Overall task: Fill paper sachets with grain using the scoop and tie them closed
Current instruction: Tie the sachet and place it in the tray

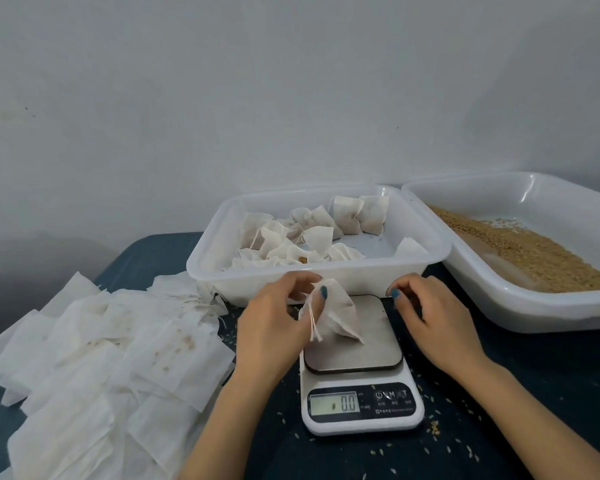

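My left hand point(278, 313) pinches the gathered neck of a filled white paper sachet point(336, 311) that hangs just above the scale's steel plate point(368, 348). Loose string ends dangle below my thumb. My right hand point(430, 313) hovers to the right of the sachet, fingers curled, with nothing visibly held. The scale display point(333, 403) reads 0.0. A white tray point(568, 306) at the right holds brown grain point(541, 254). No scoop is in view.
A white tray point(215, 268) behind the scale holds several tied sachets point(305, 233). A spread of flat unfilled sachets point(101, 358) covers the left of the dark blue table point(534, 410). Stray grains lie around the scale. A pale wall stands behind.
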